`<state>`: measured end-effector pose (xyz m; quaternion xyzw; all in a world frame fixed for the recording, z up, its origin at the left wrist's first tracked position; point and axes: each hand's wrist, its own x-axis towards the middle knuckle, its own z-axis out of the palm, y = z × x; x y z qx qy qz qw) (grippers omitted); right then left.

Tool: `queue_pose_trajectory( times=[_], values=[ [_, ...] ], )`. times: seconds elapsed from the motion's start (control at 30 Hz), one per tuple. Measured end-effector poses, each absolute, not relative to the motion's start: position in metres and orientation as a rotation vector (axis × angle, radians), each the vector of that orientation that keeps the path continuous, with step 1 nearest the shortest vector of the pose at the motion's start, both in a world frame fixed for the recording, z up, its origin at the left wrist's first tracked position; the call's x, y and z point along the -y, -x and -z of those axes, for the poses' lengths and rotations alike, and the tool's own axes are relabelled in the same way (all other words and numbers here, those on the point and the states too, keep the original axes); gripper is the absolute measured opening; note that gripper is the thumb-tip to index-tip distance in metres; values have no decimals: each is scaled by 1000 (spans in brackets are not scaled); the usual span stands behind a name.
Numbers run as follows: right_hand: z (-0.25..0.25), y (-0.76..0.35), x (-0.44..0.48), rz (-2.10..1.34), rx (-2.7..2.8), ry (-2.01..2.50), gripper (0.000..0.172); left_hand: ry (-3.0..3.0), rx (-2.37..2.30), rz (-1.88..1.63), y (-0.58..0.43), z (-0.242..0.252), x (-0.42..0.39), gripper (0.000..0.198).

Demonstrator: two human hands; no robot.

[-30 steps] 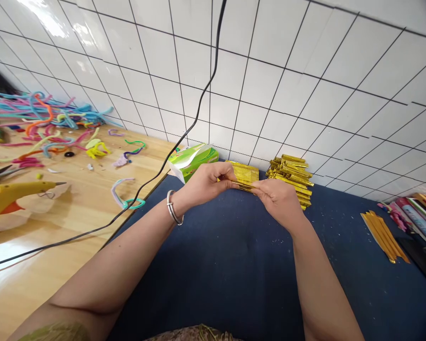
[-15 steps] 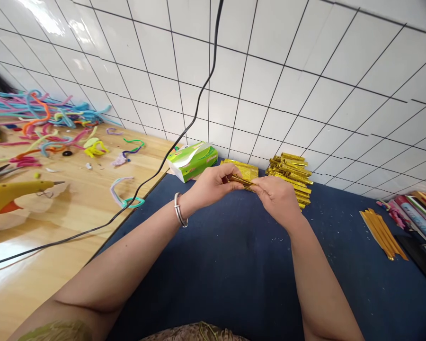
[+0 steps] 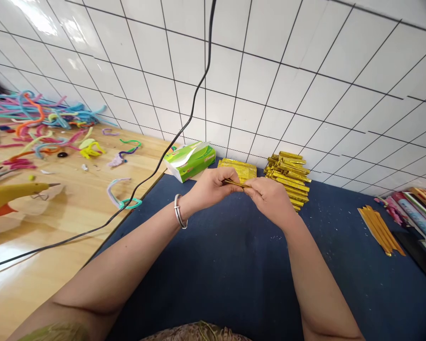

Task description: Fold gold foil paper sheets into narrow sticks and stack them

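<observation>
Though thin, strip (image 3: 236, 183) (metallic gold) between hands (image 3: 210, 188) (image 3: 271, 199).

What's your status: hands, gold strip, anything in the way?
Left hand and right hand pinching gold strip between them. Black cord to the left, clear of both hands. Green packet beyond left hand.

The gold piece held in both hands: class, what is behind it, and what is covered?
Behind the gold piece, a flat gold stack shows. The left hand covers its near left part, which cannot be seen.
</observation>
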<state>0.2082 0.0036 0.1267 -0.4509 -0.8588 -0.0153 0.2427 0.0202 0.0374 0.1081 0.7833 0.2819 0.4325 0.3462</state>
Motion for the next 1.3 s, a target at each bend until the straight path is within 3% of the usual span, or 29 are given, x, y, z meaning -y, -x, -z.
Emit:
queue_pose_trajectory(
  times=[0.27,0.77,1.1,1.3],
  values=[
    [-129,-209,-4,-104,2375,1277,17,-2259,-773,-1148,-18,-109,-36,8],
    [-129,-211,-5,-410,2259,1332,21,-2146,-741,-1186,-10,-108,-47,9],
    [-78,-213,-14,-980,2143,1540,13,-1763,-812,-666,3,-41,-66,14],
    [-35,-208,19,-1039,2153,1557,14,-1752,-903,-485,17,-14,-32,14]
  ],
)
